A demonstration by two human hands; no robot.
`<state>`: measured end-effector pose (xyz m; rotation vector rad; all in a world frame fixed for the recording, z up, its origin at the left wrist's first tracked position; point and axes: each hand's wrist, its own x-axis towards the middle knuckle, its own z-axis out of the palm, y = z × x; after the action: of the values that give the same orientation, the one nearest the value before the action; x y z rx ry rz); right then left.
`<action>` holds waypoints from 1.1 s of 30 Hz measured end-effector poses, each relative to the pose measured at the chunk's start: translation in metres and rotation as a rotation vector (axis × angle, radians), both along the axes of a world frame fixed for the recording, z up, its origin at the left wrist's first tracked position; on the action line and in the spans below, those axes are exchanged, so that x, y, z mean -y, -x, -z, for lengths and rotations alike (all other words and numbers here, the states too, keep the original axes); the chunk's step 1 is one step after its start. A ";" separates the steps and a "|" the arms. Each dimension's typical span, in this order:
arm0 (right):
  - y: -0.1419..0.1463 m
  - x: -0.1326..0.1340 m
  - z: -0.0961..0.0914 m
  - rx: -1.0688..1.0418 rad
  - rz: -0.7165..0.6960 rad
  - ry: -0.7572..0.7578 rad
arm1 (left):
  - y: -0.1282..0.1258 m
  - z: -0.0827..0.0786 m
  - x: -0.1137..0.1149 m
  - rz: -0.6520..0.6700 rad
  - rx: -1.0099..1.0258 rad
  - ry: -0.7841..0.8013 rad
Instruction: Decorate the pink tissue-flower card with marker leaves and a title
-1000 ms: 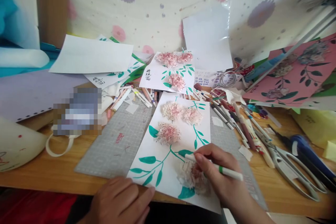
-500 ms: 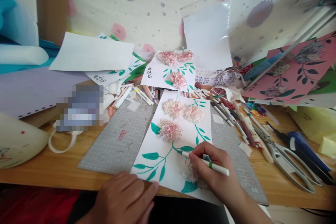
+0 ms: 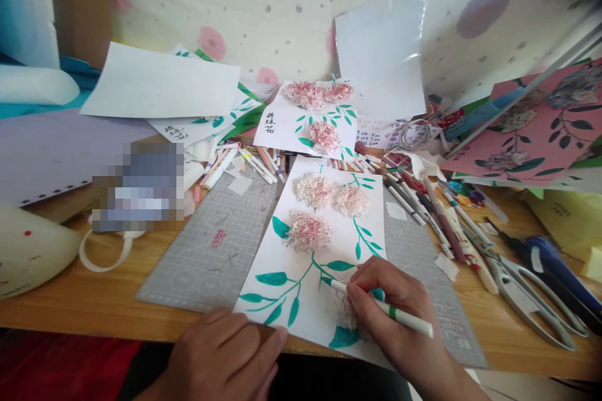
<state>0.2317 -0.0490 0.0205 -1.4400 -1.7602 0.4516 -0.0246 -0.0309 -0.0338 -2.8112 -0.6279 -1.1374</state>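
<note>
Marker point(image 3: 392, 312) is clamped between fingers and thumb of the right hand point(image 3: 399, 291); green band shows behind the grip. Long axis runs slantwise: tip far and left, butt near and right. Key relation: tip is right at a green stroke point(image 3: 325, 280) on the sheet point(image 3: 268, 260), just left of the right hand, on the near side of a drawn leaf point(image 3: 340, 265). Looks like contact; can't confirm from this angle. Right hand is the nearer one; left hand point(image 3: 221, 357) is well short of it.

Sheet lies ahead of both hands, long axis running away from the person, over a grey cutting mat point(image 3: 202, 269) on the table point(image 3: 94, 310). Right hand is over its near right part, partly hiding a fluffy flower point(image 3: 343, 307). Left hand is at the near left edge, fingers curled, one fingertip by the edge; palm hidden, can't tell whether it presses or grips anything. Hands are apart from each other. Scissors point(image 3: 502, 282) lie right, clear of both.
</note>
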 end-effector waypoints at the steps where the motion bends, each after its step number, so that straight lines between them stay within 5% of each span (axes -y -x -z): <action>1: 0.000 0.000 0.000 0.015 0.002 -0.002 | 0.000 -0.001 0.000 0.000 0.000 -0.002; 15: 0.003 0.002 -0.004 -0.041 -0.180 -0.026 | 0.000 -0.001 0.001 0.000 0.000 -0.005; 22: -0.001 0.002 0.003 -0.041 -0.056 -0.046 | 0.000 -0.008 0.003 -0.009 -0.034 0.035; 33: 0.000 0.002 0.003 0.036 -0.058 -0.036 | 0.002 -0.010 0.005 0.005 -0.070 0.084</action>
<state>0.2313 -0.0512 0.0180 -1.3831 -1.8340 0.4247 -0.0265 -0.0354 -0.0239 -2.9098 -0.6794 -1.0320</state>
